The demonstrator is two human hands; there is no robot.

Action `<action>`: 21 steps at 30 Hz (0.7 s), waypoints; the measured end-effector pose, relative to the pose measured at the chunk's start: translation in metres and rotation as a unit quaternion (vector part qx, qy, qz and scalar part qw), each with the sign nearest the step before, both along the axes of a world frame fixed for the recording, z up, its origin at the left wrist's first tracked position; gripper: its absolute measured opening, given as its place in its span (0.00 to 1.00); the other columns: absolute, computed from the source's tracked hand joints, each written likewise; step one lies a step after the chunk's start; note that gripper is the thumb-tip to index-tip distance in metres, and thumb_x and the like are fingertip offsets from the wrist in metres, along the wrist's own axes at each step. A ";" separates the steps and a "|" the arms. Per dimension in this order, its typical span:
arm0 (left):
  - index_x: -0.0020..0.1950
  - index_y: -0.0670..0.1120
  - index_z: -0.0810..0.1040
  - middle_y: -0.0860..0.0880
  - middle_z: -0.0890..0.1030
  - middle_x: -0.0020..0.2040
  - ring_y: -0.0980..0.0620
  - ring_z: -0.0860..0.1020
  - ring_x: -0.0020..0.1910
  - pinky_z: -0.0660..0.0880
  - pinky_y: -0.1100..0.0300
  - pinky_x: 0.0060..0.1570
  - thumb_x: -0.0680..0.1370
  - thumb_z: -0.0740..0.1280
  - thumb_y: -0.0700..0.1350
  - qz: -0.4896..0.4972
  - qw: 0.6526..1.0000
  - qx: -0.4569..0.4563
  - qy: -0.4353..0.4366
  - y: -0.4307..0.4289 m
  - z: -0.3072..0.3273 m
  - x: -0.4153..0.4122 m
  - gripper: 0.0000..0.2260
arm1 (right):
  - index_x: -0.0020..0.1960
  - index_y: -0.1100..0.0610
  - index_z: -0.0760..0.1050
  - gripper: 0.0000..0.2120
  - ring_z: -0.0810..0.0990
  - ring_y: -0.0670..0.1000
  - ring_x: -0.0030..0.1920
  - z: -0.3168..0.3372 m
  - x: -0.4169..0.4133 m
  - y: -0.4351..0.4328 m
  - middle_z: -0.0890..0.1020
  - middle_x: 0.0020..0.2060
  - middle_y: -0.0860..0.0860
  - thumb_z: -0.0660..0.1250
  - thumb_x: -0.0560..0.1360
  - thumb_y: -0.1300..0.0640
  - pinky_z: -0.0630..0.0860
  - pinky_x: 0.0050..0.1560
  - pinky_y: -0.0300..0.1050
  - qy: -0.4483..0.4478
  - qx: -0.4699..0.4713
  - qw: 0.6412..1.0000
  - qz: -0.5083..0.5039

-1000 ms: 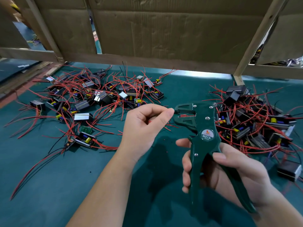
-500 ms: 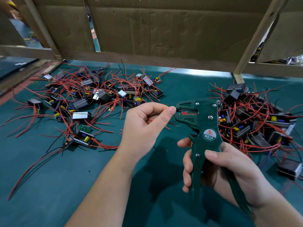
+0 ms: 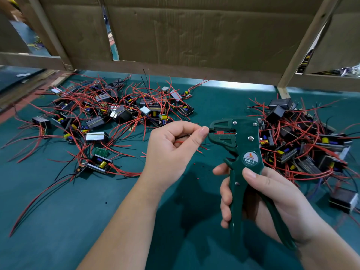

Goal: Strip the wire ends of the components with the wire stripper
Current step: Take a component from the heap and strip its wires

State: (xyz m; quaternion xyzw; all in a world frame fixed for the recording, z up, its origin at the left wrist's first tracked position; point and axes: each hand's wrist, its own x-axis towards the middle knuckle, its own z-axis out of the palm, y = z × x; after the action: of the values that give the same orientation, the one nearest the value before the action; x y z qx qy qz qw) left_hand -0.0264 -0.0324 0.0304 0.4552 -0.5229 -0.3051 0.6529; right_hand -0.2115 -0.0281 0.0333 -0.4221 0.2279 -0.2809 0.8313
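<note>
Head: left hand (image 3: 171, 151) pinches wire (image 3: 186, 135) at wire stripper (image 3: 241, 141); wire mostly hidden

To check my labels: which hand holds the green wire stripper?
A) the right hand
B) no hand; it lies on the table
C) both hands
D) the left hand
A: the right hand grips the wire stripper by its handles, while the left hand only pinches a black wire at its head.

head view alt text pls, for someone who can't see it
A left hand pinches a black wire, its tip at the mouth of a green wire stripper gripped by the right hand. Piles of components with red wires lie on the green table.
</note>
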 end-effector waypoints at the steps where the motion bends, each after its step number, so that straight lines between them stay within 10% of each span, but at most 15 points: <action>1: 0.38 0.48 0.80 0.59 0.74 0.26 0.63 0.65 0.23 0.61 0.74 0.27 0.73 0.70 0.43 0.002 1.000 0.000 -0.001 0.000 0.000 0.000 0.04 | 0.55 0.63 0.79 0.27 0.78 0.60 0.33 0.000 0.000 0.000 0.78 0.35 0.61 0.78 0.65 0.46 0.77 0.36 0.56 0.001 0.000 1.000 -0.001; 21: 0.39 0.47 0.80 0.61 0.77 0.27 0.65 0.69 0.25 0.64 0.76 0.29 0.75 0.69 0.39 -0.002 1.000 -0.006 -0.022 0.000 0.000 0.001 0.07 | 0.58 0.64 0.77 0.26 0.79 0.60 0.35 -0.002 -0.004 -0.005 0.79 0.37 0.61 0.75 0.68 0.47 0.77 0.38 0.57 -0.015 -0.003 0.999 0.032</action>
State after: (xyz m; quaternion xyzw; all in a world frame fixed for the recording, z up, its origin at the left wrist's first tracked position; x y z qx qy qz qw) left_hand -0.0253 -0.0320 0.0304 0.4572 -0.5398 -0.2934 0.6430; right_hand -0.2156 -0.0327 0.0309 -0.4276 0.2005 -0.2610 0.8419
